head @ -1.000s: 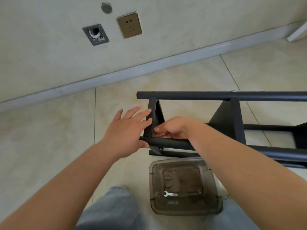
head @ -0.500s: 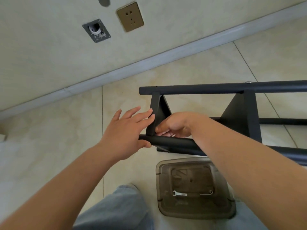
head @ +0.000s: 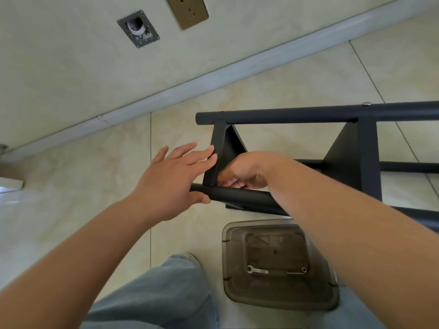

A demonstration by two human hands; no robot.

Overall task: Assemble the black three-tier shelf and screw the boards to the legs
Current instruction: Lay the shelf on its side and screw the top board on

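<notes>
Both hands [head: 171, 179] [head: 244, 172] touch the unlabelled black shelf [head: 351, 157].

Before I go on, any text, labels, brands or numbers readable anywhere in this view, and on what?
None can be read.
Black shelf frame: plain, no label or marking shows.
Brass wall socket: only slots, no lettering.
Metal wall plate: faint marks near its lower edge, too small and blurred to read.
Clear plastic bin: moulded shapes, no legible text.
Small wrench in the bin: too small to tell.
</notes>
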